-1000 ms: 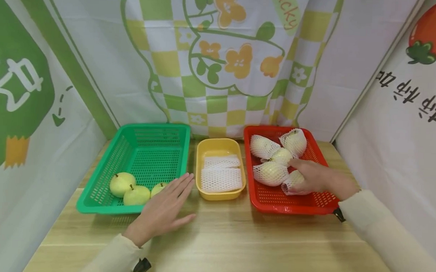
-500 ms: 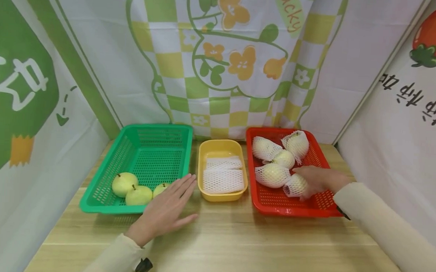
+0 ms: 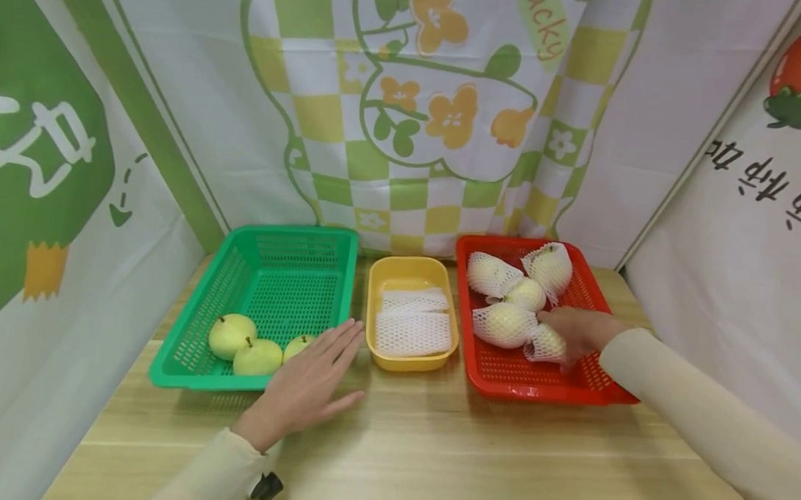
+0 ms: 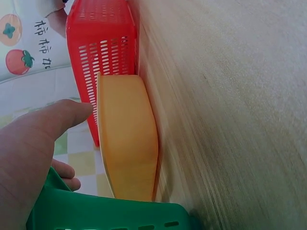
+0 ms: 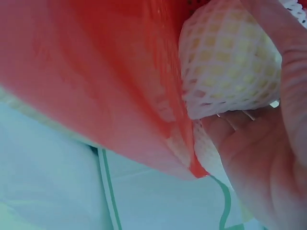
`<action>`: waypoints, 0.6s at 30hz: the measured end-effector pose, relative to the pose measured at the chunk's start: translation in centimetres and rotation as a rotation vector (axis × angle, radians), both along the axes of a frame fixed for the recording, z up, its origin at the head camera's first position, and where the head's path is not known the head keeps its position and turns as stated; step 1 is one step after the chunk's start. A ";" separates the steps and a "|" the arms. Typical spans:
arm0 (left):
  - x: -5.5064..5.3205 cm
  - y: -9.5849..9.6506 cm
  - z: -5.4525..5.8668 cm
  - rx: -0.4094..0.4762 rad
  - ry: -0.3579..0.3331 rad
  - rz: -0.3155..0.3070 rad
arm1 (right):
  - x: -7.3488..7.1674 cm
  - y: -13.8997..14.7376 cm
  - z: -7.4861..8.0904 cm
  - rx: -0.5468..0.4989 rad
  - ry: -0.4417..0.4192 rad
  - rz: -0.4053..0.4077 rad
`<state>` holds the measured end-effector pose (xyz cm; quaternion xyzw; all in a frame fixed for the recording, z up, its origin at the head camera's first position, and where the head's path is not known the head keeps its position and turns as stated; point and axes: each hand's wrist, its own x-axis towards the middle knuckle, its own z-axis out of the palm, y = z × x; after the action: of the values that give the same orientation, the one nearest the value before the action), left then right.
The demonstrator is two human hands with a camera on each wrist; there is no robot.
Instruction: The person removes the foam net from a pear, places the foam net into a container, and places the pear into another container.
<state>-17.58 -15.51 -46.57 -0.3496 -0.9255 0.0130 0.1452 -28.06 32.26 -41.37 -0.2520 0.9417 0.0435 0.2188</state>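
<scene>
In the head view my left hand [image 3: 306,386] lies with straight fingers over the front right corner of the green basket [image 3: 193,382]. Three bare yellow-green pears [image 3: 257,357] sit along that basket's front, one partly covered by the hand. On the right, my right hand [image 3: 579,333] reaches into the red basket [image 3: 541,394]. Its thumb and fingers curve round a pear in a white foam net [image 5: 230,60], seen close in the right wrist view. Several other netted pears [image 3: 506,325] lie to the left of it and behind it.
Between the baskets stands a yellow tray [image 3: 411,364] holding flat white foam nets [image 3: 413,334]. All three containers stand on a wooden table [image 3: 394,441]. A printed curtain [image 3: 409,199] hangs right behind them, with white side walls left and right.
The view has shifted slightly, moving the scene to the right. My right hand has shifted a little on the netted pear, which stays in place in the red basket. My left hand keeps its place.
</scene>
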 end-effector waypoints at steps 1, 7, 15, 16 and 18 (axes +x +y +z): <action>0.0 0.0 0.0 0.002 -0.002 0.000 | -0.1 0.0 -0.1 0.010 0.006 0.001; -0.1 0.2 -0.2 0.011 -0.014 -0.013 | 0.2 0.0 0.4 0.033 0.002 0.014; 0.1 0.1 0.0 -0.005 -0.007 0.009 | 0.9 0.1 2.9 0.034 0.022 -0.008; 0.1 0.1 0.0 -0.007 -0.004 0.008 | 1.0 0.1 3.2 0.025 0.024 -0.016; 0.0 0.1 0.1 -0.010 -0.004 0.007 | 1.3 0.1 3.8 0.013 0.026 -0.039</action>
<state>-17.57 -15.45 -46.44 -0.3472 -0.9269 0.0175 0.1415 -26.78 32.37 -37.52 -0.2319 0.9488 0.0486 0.2089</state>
